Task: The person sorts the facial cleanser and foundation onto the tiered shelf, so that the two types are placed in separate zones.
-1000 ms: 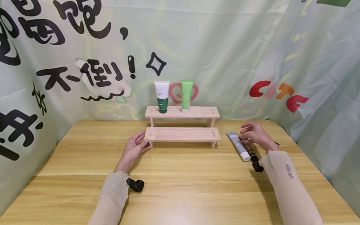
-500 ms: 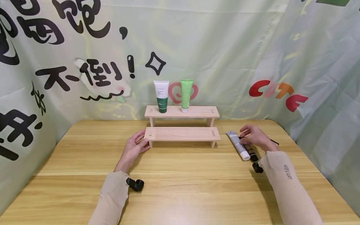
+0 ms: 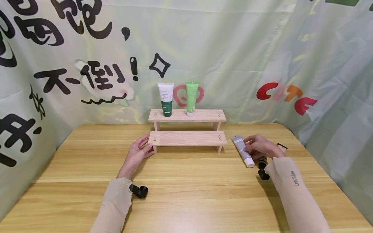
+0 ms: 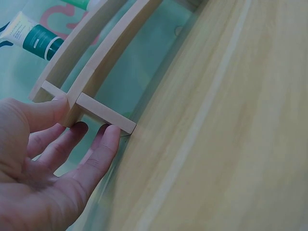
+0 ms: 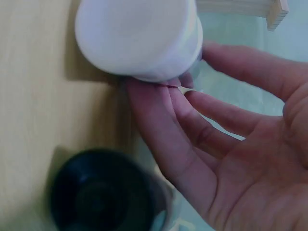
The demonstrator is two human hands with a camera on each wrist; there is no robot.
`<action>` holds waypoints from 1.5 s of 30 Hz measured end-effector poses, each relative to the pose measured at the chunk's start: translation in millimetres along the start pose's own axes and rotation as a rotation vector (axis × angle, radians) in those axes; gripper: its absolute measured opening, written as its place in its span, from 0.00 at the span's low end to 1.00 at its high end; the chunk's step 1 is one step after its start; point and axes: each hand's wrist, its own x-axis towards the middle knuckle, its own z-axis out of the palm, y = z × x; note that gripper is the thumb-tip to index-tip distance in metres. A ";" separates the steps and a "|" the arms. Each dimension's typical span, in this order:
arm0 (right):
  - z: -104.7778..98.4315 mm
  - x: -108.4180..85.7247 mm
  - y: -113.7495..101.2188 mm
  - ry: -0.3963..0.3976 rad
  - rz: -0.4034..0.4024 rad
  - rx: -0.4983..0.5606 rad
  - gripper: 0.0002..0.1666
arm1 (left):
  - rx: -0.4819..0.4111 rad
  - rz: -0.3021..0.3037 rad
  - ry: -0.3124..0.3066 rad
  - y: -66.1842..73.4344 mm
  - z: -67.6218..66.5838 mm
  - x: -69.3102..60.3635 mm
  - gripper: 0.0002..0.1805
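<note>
At the left end of the lower wooden shelf (image 3: 186, 138), my left hand (image 3: 137, 152) grips its edge. The left wrist view shows the thumb of this hand (image 4: 53, 168) above the shelf end (image 4: 89, 82) and fingers curled below. On the right, my right hand (image 3: 260, 146) holds a grey tube (image 3: 240, 147) that lies slanted at the table. Up close, in the right wrist view, the hand's fingers (image 5: 159, 130) are around both sides of the tube behind its white cap (image 5: 134, 33). Partly under this hand is a dark tube (image 3: 262, 162).
A white and green tube (image 3: 166, 100) and a light green tube (image 3: 191, 98) stand upright on the upper shelf (image 3: 204, 115). Beyond the right hand lies a small pale item with a black edge (image 3: 282, 147). A printed cloth (image 3: 227, 48) hangs behind the table (image 3: 186, 194).
My right hand has moved down and slightly left onto the grey tube and taken hold of it. The left hand stays at the shelf end.
</note>
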 end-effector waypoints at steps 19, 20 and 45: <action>6.6 7.6 -2.6 0.068 -0.006 0.068 0.35 | -0.009 0.016 0.003 -1.1 0.1 -1.1 0.29; 6.3 7.7 -3.6 0.072 -0.014 0.073 0.35 | -0.008 0.017 0.003 -1.1 -0.1 -1.2 0.29; -4.7 6.9 -44.4 0.229 -0.206 0.199 0.37 | -0.001 0.003 0.011 0.0 0.6 -0.5 0.29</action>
